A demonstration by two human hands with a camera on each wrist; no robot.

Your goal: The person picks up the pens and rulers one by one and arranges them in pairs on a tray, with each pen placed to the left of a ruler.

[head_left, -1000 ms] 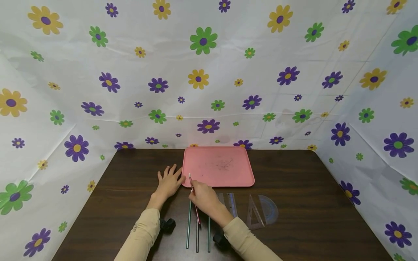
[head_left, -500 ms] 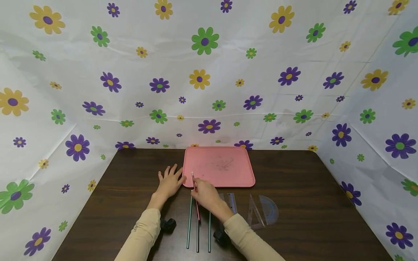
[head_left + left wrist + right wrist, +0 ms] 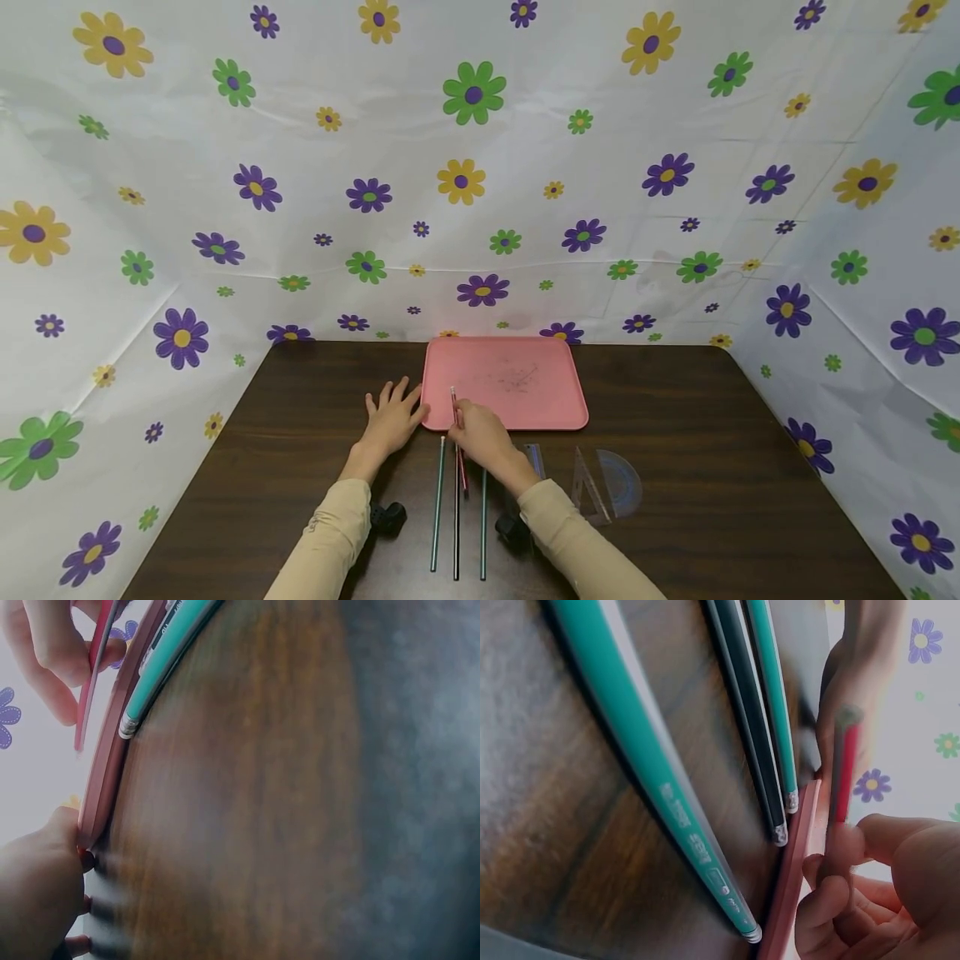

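Observation:
My right hand (image 3: pixel 482 435) pinches a red pencil (image 3: pixel 844 772) over the front left part of the pink tray (image 3: pixel 525 408); its white eraser end points away, toward the back. At the tray's left edge lies my left hand (image 3: pixel 390 425), fingers spread on the table and thumb at the rim. On the table in front of the tray are a green pencil (image 3: pixel 438 508), a black pencil (image 3: pixel 456 533) and, under my right wrist, another green pencil (image 3: pixel 483 533). Their eraser ends face the tray in the right wrist view.
A clear ruler (image 3: pixel 535 460), partly hidden by the right forearm, lies near a clear set square (image 3: pixel 588 492) and a blue-tinted protractor (image 3: pixel 619 483). Black wrist devices sit beneath both forearms. A flowered white cloth (image 3: pixel 300 200) stands behind the dark table (image 3: pixel 712 500).
My right hand has moved a little to the right and farther over the tray with the red pencil. The left hand has stayed at the tray's edge.

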